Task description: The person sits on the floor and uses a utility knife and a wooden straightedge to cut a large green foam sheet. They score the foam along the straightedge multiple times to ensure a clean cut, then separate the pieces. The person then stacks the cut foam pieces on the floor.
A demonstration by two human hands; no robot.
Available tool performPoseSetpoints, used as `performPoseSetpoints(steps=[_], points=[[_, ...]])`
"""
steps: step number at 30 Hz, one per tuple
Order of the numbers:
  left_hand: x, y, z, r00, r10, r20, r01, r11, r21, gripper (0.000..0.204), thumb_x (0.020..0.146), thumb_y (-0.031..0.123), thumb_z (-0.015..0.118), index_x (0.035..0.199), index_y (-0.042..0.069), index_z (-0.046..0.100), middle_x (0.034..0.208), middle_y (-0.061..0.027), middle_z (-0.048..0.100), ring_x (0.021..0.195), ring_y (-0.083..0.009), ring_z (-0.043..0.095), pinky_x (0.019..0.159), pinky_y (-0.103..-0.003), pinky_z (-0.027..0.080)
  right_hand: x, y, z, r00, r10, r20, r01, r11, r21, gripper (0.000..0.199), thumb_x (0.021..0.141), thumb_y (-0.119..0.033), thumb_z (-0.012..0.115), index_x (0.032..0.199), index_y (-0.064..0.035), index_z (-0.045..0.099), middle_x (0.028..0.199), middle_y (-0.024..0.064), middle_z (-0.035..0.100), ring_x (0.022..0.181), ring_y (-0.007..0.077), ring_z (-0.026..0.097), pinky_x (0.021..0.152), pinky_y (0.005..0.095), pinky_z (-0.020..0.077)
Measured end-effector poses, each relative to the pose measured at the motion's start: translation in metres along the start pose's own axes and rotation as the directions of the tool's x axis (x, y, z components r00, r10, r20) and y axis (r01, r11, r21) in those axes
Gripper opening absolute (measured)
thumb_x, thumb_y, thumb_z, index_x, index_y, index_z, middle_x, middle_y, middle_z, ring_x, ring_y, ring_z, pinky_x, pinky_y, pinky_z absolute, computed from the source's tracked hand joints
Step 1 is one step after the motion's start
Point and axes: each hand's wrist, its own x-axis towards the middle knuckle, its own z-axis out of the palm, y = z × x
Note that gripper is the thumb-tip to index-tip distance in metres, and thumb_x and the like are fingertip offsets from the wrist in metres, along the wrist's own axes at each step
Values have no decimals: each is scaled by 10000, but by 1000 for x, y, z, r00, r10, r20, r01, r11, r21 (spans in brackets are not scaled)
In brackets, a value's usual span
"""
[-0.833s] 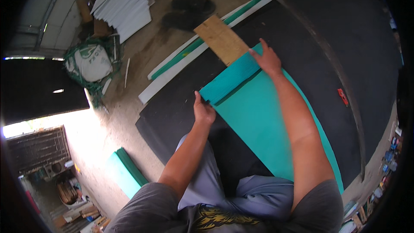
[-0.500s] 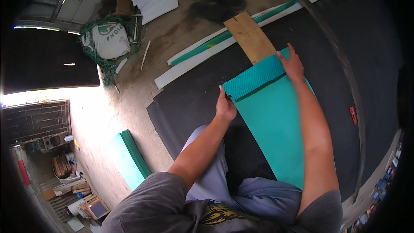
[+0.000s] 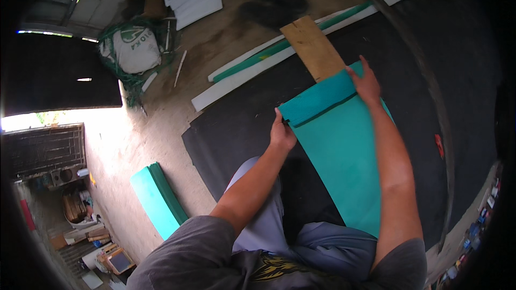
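The teal sheet (image 3: 344,150) lies flat on a black mat (image 3: 236,129), its far end over a wooden board (image 3: 313,48). The left hand (image 3: 281,134) pinches a small dark tool at the sheet's left edge, where a dark line crosses it. The right hand (image 3: 367,81) presses the far corner, fingers spread. The sheet looks light, soft and bendy; best held flat near the line
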Motion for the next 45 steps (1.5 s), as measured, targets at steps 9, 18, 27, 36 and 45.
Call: performPoseSetpoints(steps=[9,18,27,36,45], points=[[-4,64,29,957,288,30,-159,436,886,483,1080,462,524,1264,46,689,1165,-109,726,1078,-263,660,968,-428,507,-13,-18,-2,999,43,23,-42,997,-62,935,931,-777,545,1632,-190,347,1348,253,604,1220,420,643,993,551,529],[13,-8,126,821,200,534,-269,-690,672,635,998,640,565,1317,98,652,1172,-220,736,1077,-407,715,897,-516,562,-18,-26,8,998,61,14,-59,995,-84,911,939,-746,566,1638,-211,333,1366,225,590,1250,401,610,1003,587,499],[21,-15,132,852,132,508,-204,-808,553,821,939,783,515,1244,30,635,1086,-231,738,1038,-427,714,868,-542,557,-65,26,-11,998,-1,70,10,991,-131,791,1003,-666,529,1520,-77,424,1371,216,599,1265,403,595,999,596,489],[38,-21,132,864,186,468,-103,-844,526,848,922,830,472,1405,149,618,1240,-226,722,1155,-461,680,972,-579,519,-255,222,-106,926,372,65,-366,926,-91,750,976,-754,481,1160,-42,627,1170,198,705,1113,405,683,935,561,519],[41,-19,124,833,152,532,-187,-828,529,1017,916,874,423,1526,69,539,1425,-200,646,1296,-399,611,1061,-525,464,-393,336,-130,828,505,-242,-543,831,-124,849,845,-835,588,1151,-56,732,1123,165,721,1154,340,635,1029,491,435]])
